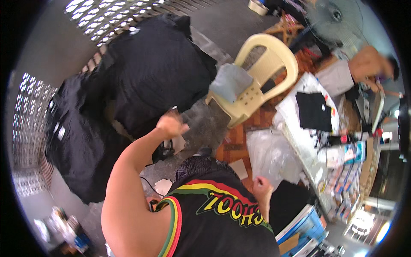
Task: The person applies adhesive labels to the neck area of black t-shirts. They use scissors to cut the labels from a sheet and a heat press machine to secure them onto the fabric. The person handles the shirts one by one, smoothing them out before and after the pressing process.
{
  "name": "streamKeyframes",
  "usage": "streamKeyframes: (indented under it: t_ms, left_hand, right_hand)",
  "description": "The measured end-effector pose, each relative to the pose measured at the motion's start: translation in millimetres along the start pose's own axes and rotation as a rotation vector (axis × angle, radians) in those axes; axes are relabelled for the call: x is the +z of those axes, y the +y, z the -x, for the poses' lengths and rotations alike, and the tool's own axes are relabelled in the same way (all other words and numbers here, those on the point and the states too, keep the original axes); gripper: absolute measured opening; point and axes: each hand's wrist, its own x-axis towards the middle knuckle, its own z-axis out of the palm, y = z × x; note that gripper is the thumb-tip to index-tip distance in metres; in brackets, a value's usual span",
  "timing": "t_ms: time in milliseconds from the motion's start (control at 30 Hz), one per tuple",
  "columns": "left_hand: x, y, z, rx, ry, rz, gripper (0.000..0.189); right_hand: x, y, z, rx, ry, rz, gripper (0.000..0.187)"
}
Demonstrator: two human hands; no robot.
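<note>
My left hand [172, 124], blurred, is raised beside a large spread of black cloth [160, 70]; whether it touches the cloth or holds anything is unclear. My right hand [263, 186] hangs low at my side near a clear plastic bag [271, 154], its fingers partly curled; its grip is hard to tell. A second draped mass of black fabric [83, 138] with small white tags lies to the left. Ahead stands a cream plastic chair [279, 64] with a folded translucent grey plastic bag [231, 82] on its seat.
On the right, a long table [297, 138] bears a folded black garment [313, 110], a bottle and small boxes. A person [362, 69] bends over beyond it, near a fan [335, 16]. A black cable [151, 186] and paper pieces [163, 186] lie on the floor.
</note>
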Motion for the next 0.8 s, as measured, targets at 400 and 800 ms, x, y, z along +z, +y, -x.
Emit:
streamKeyframes:
  t_ms: [400,800]
  left_hand:
    - [29,-100,167,-0.102,1.12,0.155,0.026]
    - [111,-461,355,-1.255,1.198,-0.234,0.059]
  right_hand:
    - [63,-36,-80,-0.425,-0.539,-0.063,0.016]
    - [192,-318,-124,-0.978,-0.735,0.055,0.015]
